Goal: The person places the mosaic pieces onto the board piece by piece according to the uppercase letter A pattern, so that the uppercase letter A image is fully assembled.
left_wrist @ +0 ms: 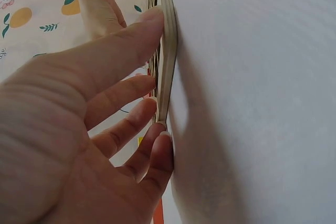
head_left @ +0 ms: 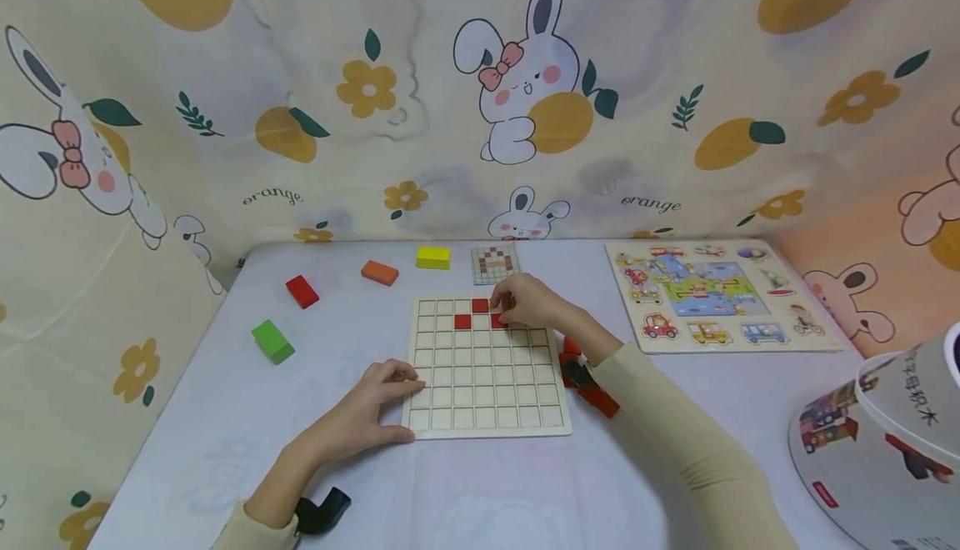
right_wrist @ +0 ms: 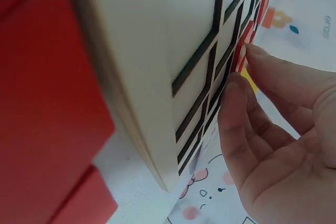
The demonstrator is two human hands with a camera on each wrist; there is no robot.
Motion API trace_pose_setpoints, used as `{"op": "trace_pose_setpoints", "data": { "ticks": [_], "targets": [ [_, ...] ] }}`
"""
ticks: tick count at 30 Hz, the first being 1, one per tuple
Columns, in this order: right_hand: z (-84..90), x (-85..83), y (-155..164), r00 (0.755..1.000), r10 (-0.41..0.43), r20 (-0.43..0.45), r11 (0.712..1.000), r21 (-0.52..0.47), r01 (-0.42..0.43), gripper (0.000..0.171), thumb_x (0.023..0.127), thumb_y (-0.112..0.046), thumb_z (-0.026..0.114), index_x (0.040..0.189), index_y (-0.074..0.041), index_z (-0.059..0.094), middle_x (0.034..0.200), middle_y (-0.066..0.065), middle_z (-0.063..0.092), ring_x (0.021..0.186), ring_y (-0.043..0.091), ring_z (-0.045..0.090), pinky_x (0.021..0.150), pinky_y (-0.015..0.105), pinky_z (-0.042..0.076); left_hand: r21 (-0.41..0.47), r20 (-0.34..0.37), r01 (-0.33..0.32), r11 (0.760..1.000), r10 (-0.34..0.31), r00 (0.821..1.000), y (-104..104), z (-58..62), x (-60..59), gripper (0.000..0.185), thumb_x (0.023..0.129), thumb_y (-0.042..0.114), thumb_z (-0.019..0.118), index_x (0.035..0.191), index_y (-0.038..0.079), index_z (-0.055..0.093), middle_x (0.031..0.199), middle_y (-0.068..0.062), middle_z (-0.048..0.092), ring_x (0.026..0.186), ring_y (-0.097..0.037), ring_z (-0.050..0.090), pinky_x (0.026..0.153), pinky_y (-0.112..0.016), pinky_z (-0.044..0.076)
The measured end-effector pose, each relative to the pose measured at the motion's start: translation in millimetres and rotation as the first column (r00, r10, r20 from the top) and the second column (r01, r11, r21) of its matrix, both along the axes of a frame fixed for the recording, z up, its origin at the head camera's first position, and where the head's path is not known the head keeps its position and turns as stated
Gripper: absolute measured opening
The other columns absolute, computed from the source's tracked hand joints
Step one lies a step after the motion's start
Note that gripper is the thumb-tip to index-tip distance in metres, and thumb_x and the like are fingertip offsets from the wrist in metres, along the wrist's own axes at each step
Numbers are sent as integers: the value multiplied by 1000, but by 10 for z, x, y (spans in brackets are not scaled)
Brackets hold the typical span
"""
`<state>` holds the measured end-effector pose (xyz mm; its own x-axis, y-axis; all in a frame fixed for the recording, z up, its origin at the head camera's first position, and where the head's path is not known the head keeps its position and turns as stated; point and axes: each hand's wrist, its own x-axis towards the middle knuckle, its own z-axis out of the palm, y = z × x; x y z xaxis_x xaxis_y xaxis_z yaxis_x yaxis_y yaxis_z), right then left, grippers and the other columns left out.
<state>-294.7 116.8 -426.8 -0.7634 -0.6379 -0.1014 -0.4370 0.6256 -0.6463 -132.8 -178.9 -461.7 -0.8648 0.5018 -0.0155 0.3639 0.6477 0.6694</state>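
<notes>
Your arms wear long, close-fitting beige sleeves that end at the wrists, the right one creased along the forearm at lower right of the head view. Both hands are bare, nails short. A black wrist mount sits under your left cuff at the bottom edge.

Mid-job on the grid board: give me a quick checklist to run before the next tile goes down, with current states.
1. Grid board flat on the table: ok.
2. Left hand steadying the board's left edge: ok.
3. Right hand at the third red tile: ok.
4. That tile fully seated in its cell: cannot tell, fingers cover it.
5. Pattern card in view behind the board: ok.
6. Spare red pieces beside the board's right edge: ok, partly hidden by the forearm.
</notes>
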Motion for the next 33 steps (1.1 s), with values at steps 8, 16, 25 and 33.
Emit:
{"op": "trace_pose_setpoints", "data": {
  "ticks": [8, 16, 25, 33],
  "targets": [
    [91, 129, 225, 995, -88, -54, 995, 31, 90, 13, 88, -8, 73, 99, -4, 71, 84, 3, 61, 76, 19, 56, 70, 35, 48, 10, 11, 5, 1000, -5, 1000, -19, -29, 3, 65, 78, 24, 87, 135, 7, 62, 133, 2, 48, 124, -21, 39, 104, -48, 42],
    [80, 303, 868, 997, -22, 71, 999, 45, 19, 16, 85, 2, 72, 101, -2, 71, 89, 7, 61, 84, 22, 54, 77, 34, 49, 0, 9, 8, 1000, -8, 1000, -13, -17, -5, 65, 79, 26, 86, 136, 8, 62, 134, 2, 48, 125, -20, 38, 105, -48, 42],
    [-66, 433, 1148, 993, -40, 110, 999, 6, 39, 24, 87, 4, 70, 110, -2, 67, 100, 7, 62, 91, 24, 55, 83, 37, 51, -7, 17, 1, 1000, -1, 1000, -14, 12, -10, 64, 78, 22, 86, 136, 8, 62, 134, 2, 48, 125, -20, 38, 105, -48, 41],
    [-124, 451, 1105, 998, -42, 56, 999, -13, 43, 20, 86, 2, 73, 105, -2, 67, 94, 6, 60, 85, 21, 53, 75, 31, 49, 2, 23, -1, 1000, 1, 1000, -13, 2, -8, 64, 78, 23, 87, 135, 8, 62, 133, 2, 48, 125, -21, 38, 106, -49, 40]
  ]
}}
